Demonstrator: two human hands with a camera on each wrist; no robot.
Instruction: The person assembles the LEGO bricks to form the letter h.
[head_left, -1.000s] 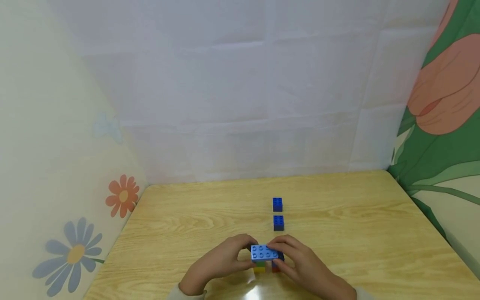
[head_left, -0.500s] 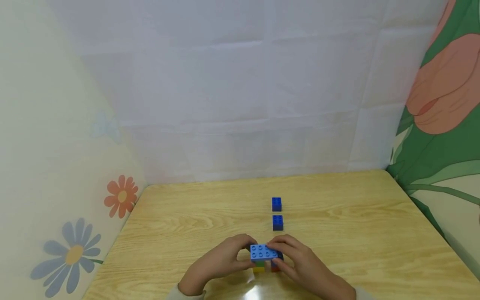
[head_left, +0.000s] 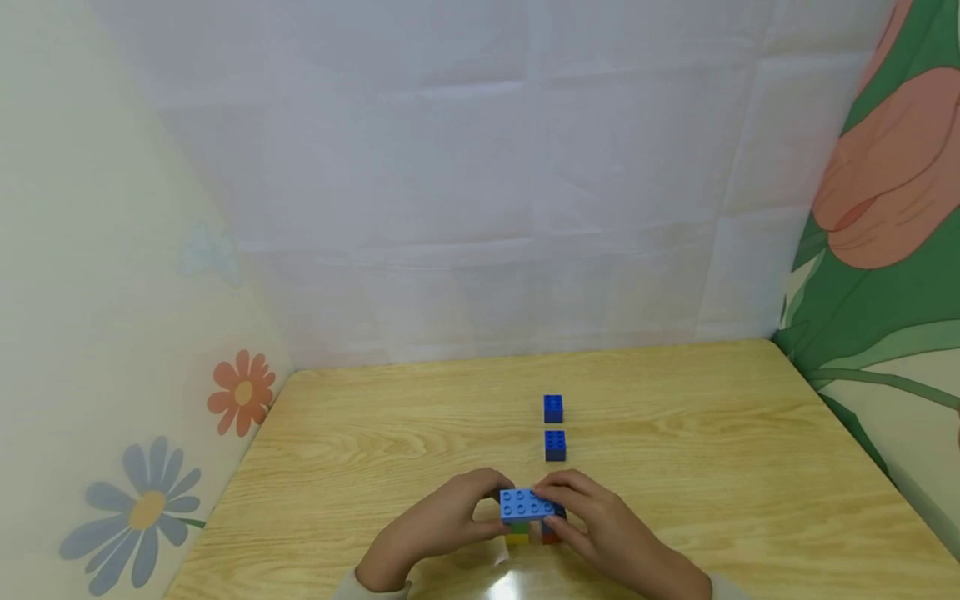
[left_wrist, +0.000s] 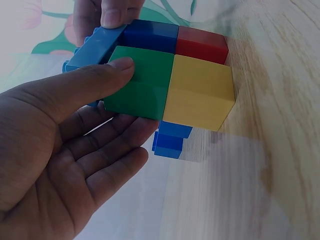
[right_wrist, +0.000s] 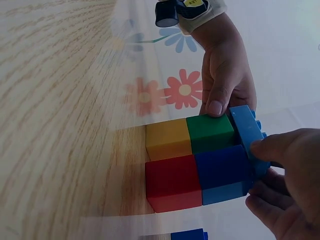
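Note:
A light blue eight-stud brick point(head_left: 525, 504) lies across the top of two short stacks near the table's front. One stack has a green block point(left_wrist: 140, 82) over a yellow block point(left_wrist: 200, 92); its neighbour has a dark blue block point(right_wrist: 222, 167) over a red block point(right_wrist: 172, 182). My left hand point(head_left: 450, 512) pinches the green block, thumb on the near face and fingers behind. From the other side, my right hand point(head_left: 607, 521) pinches the right end of the light blue brick between thumb and fingers. In the right wrist view that brick sits against the green and dark blue blocks.
Two loose dark blue bricks stand one behind the other beyond the hands, the nearer brick point(head_left: 555, 446) and the farther brick point(head_left: 553, 408). A white cloth point(head_left: 480, 208) hangs behind the wooden table point(head_left: 360, 433), with flower-patterned walls at both sides.

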